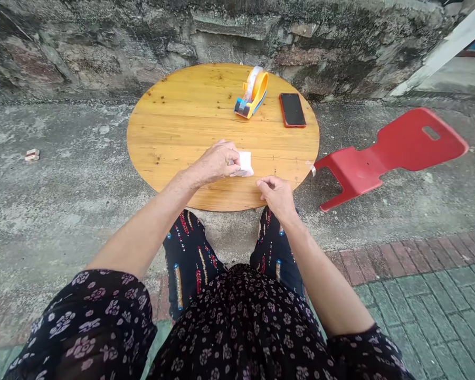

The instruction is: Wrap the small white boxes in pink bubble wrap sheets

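Observation:
A small white folded piece of paper or packet (245, 163) lies near the front of the round wooden table (174, 121). My left hand (216, 161) rests on the table with its fingers closed on the left side of that white piece. My right hand (276, 194) hovers at the table's front edge, a little right of the white piece, fingers curled in a pinch; what it holds, if anything, I cannot make out.
A yellow and blue tape dispenser (253, 95) and a dark phone in a red case (292, 110) lie at the table's far side. A red plastic chair (391, 153) lies tipped over on the right. A stone wall (142, 37) stands behind.

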A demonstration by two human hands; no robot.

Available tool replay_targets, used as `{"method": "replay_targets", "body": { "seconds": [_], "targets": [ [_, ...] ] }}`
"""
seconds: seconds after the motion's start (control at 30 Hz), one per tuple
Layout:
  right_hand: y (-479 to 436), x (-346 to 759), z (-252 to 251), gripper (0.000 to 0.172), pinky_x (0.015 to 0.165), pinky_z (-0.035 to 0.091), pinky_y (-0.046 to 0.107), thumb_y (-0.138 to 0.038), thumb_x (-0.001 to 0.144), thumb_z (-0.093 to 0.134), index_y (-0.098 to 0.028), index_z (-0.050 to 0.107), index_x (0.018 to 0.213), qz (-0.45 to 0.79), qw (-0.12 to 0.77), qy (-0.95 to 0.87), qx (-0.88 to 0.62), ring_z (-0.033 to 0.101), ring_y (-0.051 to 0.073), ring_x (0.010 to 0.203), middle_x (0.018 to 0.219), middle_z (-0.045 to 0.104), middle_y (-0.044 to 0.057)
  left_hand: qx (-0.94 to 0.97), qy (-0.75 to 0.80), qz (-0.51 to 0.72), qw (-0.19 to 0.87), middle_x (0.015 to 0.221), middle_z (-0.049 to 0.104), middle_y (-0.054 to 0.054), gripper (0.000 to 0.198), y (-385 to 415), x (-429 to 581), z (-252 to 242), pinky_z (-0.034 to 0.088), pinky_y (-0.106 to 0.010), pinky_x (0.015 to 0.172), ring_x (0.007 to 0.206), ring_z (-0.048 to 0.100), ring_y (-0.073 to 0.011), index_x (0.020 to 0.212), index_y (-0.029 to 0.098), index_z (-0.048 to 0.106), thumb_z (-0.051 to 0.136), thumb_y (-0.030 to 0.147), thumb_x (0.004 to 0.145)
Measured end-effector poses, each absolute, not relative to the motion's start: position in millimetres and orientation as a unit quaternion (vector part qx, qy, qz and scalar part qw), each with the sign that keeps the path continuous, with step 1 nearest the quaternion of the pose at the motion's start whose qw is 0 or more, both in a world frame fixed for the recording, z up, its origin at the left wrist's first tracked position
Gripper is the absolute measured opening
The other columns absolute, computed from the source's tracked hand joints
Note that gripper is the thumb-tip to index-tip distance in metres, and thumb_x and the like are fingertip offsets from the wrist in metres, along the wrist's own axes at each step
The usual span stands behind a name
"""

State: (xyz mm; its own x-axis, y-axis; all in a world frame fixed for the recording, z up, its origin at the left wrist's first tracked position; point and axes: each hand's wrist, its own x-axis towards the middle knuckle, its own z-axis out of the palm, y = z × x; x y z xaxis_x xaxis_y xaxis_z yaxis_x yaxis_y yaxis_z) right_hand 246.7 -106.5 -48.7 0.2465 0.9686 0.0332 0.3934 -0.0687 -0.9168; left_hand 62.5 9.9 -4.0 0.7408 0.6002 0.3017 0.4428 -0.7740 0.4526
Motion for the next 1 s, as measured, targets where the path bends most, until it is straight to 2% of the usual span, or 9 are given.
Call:
{"method": "replay_targets", "body": {
  "seconds": [0.13, 0.2, 0.33, 0.53, 0.83, 0.9, 1.0],
  "targets": [
    [-96, 254, -48, 0.025, 0.061, 0.046, 0.027, -0.033, 0.082, 0.055, -0.016, 0.068, 0.094, 0.306, 0.481, -0.554, -0.607, 0.057, 0.013, 0.059, 0.079, 0.067, 0.002, 0.92, 0.282, 0.213, 0.169, 0.083, 0.064, -0.002, 0.015, 7, 61, 1, 0.04, -0.034, 0.085, 0.083, 0.055, -0.0168, 0.07, 0.019, 0.068, 0.055, 0.021, 0.077],
    [-90, 252, -45, 0.028, 0.067, 0.049, 0.029, -0.028, 0.085, 0.052, -0.016, 0.067, 0.105, 0.279, 0.49, -0.589, -0.579, 0.059, 0.015, 0.069, 0.092, 0.067, 0.006, 0.922, 0.282, 0.211, 0.158, 0.084, 0.064, -0.002, 0.015, 5, 61, 1, 0.041, -0.033, 0.084, 0.083, 0.055, -0.0168, 0.073, 0.019, 0.068, 0.054, 0.02, 0.078],
    [-83, 247, -41, 0.037, 0.079, 0.05, 0.032, -0.019, 0.089, 0.044, -0.022, 0.064, 0.121, 0.2, 0.46, -0.663, -0.555, 0.059, 0.018, 0.088, 0.1, 0.064, 0.007, 0.926, 0.283, 0.214, 0.132, 0.083, 0.064, -0.002, 0.015, 4, 61, -1, 0.041, -0.032, 0.08, 0.082, 0.053, -0.0168, 0.076, 0.019, 0.069, 0.054, 0.02, 0.08],
    [-78, 244, -50, 0.043, 0.085, 0.049, 0.033, -0.011, 0.086, 0.042, -0.026, 0.068, 0.119, 0.156, 0.371, -0.704, -0.585, 0.059, 0.021, 0.097, 0.106, 0.062, 0.007, 0.928, 0.272, 0.228, 0.117, 0.09, 0.066, -0.004, 0.015, 2, 60, -5, 0.042, -0.032, 0.079, 0.084, 0.052, -0.0178, 0.078, 0.02, 0.069, 0.055, 0.021, 0.084],
    [-84, 255, -53, 0.034, 0.085, 0.05, 0.035, -0.019, 0.091, 0.044, -0.029, 0.069, 0.112, 0.207, 0.476, -0.663, -0.539, 0.059, 0.018, 0.095, 0.101, 0.06, 0.005, 0.907, 0.282, 0.277, 0.144, 0.09, 0.068, -0.004, 0.014, 0, 57, -10, 0.045, -0.035, 0.082, 0.084, 0.057, -0.0179, 0.08, 0.02, 0.069, 0.055, 0.02, 0.083],
    [-87, 260, -50, 0.032, 0.085, 0.05, 0.036, -0.02, 0.091, 0.046, -0.029, 0.069, 0.111, 0.198, 0.483, -0.654, -0.548, 0.059, 0.018, 0.094, 0.102, 0.06, 0.005, 0.896, 0.287, 0.303, 0.149, 0.091, 0.069, -0.005, 0.013, -3, 57, -9, 0.047, -0.036, 0.082, 0.085, 0.059, -0.0184, 0.082, 0.019, 0.068, 0.056, 0.02, 0.082],
    [-90, 266, -47, 0.031, 0.081, 0.053, 0.037, -0.02, 0.089, 0.048, -0.027, 0.067, 0.112, 0.2, 0.469, -0.653, -0.56, 0.06, 0.017, 0.084, 0.108, 0.059, 0.006, 0.872, 0.305, 0.352, 0.149, 0.098, 0.068, -0.007, 0.012, -9, 53, -8, 0.049, -0.036, 0.084, 0.09, 0.062, -0.0188, 0.084, 0.018, 0.068, 0.056, 0.02, 0.081]
  ]
}}
